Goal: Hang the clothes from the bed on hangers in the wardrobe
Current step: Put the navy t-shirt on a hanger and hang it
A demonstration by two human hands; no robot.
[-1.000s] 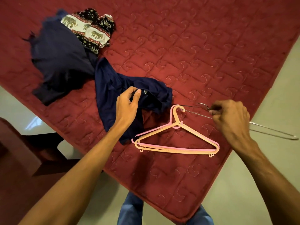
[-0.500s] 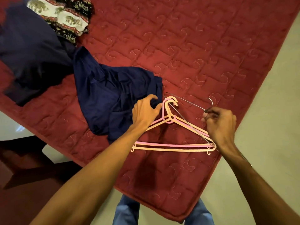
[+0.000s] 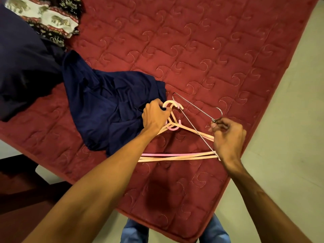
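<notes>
Two stacked plastic hangers, one peach and one pink, lie on the red quilted bed. My left hand grips the peach hanger at its hook and neck, right beside a crumpled navy garment. A thin metal wire hanger lies across the plastic ones. My right hand pinches the wire hanger just below its hook. A darker navy garment and a folded elephant-print cloth sit further left on the bed.
The bed's corner points toward me, with pale floor to the right and dark wooden furniture at the lower left. My jeans-clad legs stand at the bed's near edge.
My left hand let go of the navy garment and moved right onto the plastic hangers' hooks. My right hand brought the wire hanger leftward over them.
</notes>
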